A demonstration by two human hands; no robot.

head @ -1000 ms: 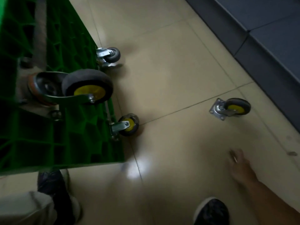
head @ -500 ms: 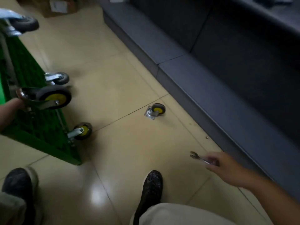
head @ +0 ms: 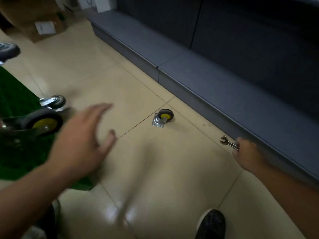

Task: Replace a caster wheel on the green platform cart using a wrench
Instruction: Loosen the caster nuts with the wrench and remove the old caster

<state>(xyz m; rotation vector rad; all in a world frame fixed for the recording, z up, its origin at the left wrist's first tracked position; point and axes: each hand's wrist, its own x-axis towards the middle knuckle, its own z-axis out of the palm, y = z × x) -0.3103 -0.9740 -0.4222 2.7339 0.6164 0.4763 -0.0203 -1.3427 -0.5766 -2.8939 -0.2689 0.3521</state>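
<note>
Right, from the head camera I see the left hand [head: 82,142] blurred, fingers straight and spread and thumb out, with nothing in it. It hangs over the floor [head: 107,75] just in front of the green platform cart [head: 15,104], covering part of the cart's near edge.

The right hand [head: 246,154] is curled round the shaft of the wrench [head: 227,143], close to the floor's right edge where the dark grey plinth [head: 207,80] rises. The wrench's open-end head sticks out of the fist, away from me and to the left. I cannot tell whether the wrench touches the floor.

The loose caster wheel [head: 163,117] lies on the floor between the two hands and farther from me, apart from both. Its square mounting plate lies on the side nearer me, its yellow hub shows, and it sits just beside a grout line crossing.

The cart lies tipped along the floor's left edge with its underside in view. A large mounted caster [head: 43,124] with a yellow hub juts from it beside the left hand, a smaller grey caster [head: 55,101] sits just beyond it, and part of another wheel [head: 8,50] shows at the frame's left edge.

A cardboard box [head: 34,19] stands at the far left corner of the floor. A dark shoe [head: 212,223] rests on the floor's near edge below the right forearm.
</note>
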